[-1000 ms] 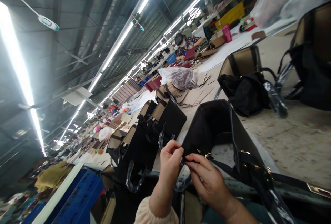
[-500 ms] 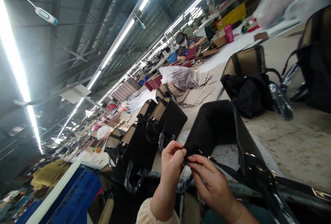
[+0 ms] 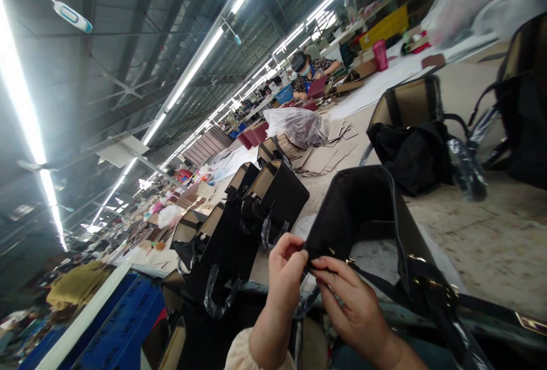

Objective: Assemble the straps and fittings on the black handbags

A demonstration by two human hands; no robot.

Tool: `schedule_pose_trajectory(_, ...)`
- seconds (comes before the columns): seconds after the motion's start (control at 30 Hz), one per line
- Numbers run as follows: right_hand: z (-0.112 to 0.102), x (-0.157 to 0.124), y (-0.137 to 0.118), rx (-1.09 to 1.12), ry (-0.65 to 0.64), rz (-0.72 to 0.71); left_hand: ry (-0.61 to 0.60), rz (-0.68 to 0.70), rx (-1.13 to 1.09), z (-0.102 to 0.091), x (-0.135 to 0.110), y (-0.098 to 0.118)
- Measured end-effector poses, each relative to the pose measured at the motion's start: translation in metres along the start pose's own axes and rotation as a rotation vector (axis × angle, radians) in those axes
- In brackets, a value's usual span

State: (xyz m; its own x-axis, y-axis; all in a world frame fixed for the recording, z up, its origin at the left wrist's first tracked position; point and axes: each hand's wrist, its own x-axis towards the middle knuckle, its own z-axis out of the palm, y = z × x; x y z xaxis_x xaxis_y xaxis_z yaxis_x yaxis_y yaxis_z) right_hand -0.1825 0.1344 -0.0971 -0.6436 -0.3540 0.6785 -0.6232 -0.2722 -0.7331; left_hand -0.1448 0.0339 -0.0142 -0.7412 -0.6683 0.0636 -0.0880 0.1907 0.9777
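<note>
- Head view: black open-topped bag, stiff, smooth-sided, angular [image 3: 337, 213], at the near edge of a pale scuffed tabletop [image 3: 491, 227].
- Left hand [image 3: 287, 264]: thumb and forefinger pinching its edge.
- Right hand [image 3: 348, 299]: fingertips closed on the same edge; anything finer, too small to tell.
- Advisable: pinches close together, edge flat, tension even.
- Fittings: shiny gold-coloured metal [image 3: 455, 289]; strap in crinkled clear plastic [image 3: 464, 341].

- Six o'clock: the left hand [image 3: 287, 270] pinches the open black bag [image 3: 335, 216] by its edge.
- Five o'clock: the right hand [image 3: 352, 304] pinches the same edge just beside it.
- Seven o'clock: more black bags [image 3: 231, 247], close together.
- One o'clock: a seated co-worker [image 3: 318, 68].
</note>
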Motion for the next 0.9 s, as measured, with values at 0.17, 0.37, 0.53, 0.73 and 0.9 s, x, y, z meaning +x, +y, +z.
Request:
schedule_pose_trajectory(0.17,-0.002,0.001,0.0,-0.024,0.014,0.0,0.031,0.02,0.071,0.001,0.004,0.004)
schedule_pose_trajectory(0.37,-0.002,0.0,0.002,-0.018,0.009,0.001,-0.081,0.024,0.016,-0.008,0.004,0.009)
schedule_pose_trajectory(0.53,-0.002,-0.002,0.004,-0.03,-0.019,-0.005,-0.045,0.144,0.285,-0.01,0.0,0.016)
schedule_pose_trajectory(0.73,-0.004,0.004,0.003,-0.082,0.003,-0.08,-0.009,0.378,0.6,-0.005,0.0,0.023)
schedule_pose_trajectory(0.9,-0.006,0.008,0.008,-0.123,0.073,-0.153,-0.072,0.203,0.485,-0.006,0.01,0.025)
